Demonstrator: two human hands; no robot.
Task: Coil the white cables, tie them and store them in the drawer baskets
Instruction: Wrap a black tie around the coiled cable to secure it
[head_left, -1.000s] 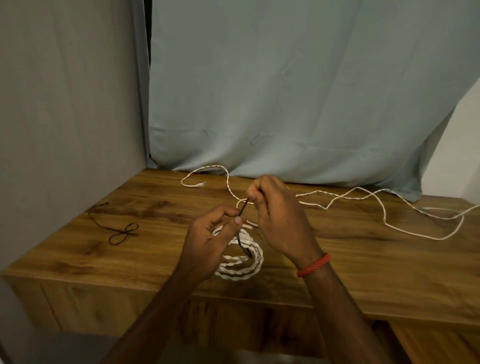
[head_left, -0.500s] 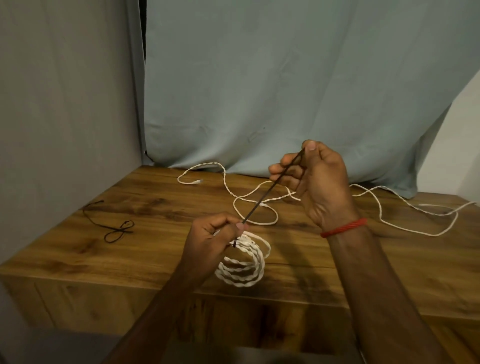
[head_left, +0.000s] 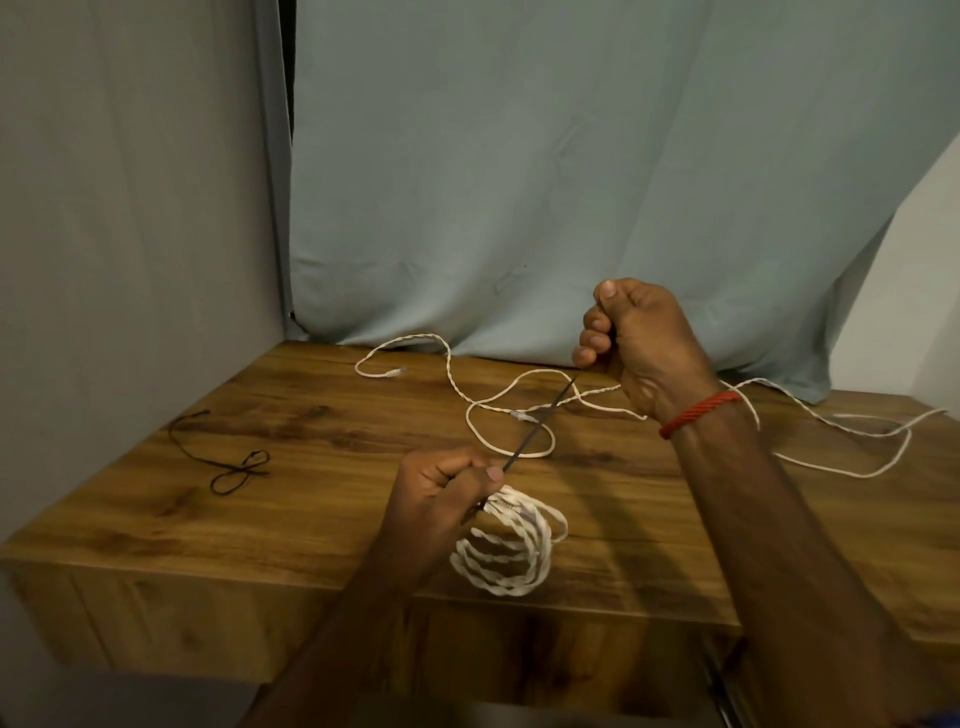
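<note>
A coiled white twisted cable (head_left: 511, 551) hangs at the wooden table's front edge, held by my left hand (head_left: 441, 491), whose thumb and fingers pinch the coil together with a thin black tie (head_left: 540, 423). The tie runs taut up and to the right into my right hand (head_left: 631, 338), which grips its far end in a fist above the table. A second white cable (head_left: 498, 410) lies loose and uncoiled across the table behind the hands, stretching off to the right.
Another black tie (head_left: 234, 467) lies looped on the wooden table (head_left: 322, 499) at the left. A grey wall stands to the left and a pale blue curtain (head_left: 545, 182) hangs behind. The cabinet front below the table edge is dark.
My right hand has pulled the black tie up and to the right, away from the coil, drawing it taut. My left hand has stayed on the coil.
</note>
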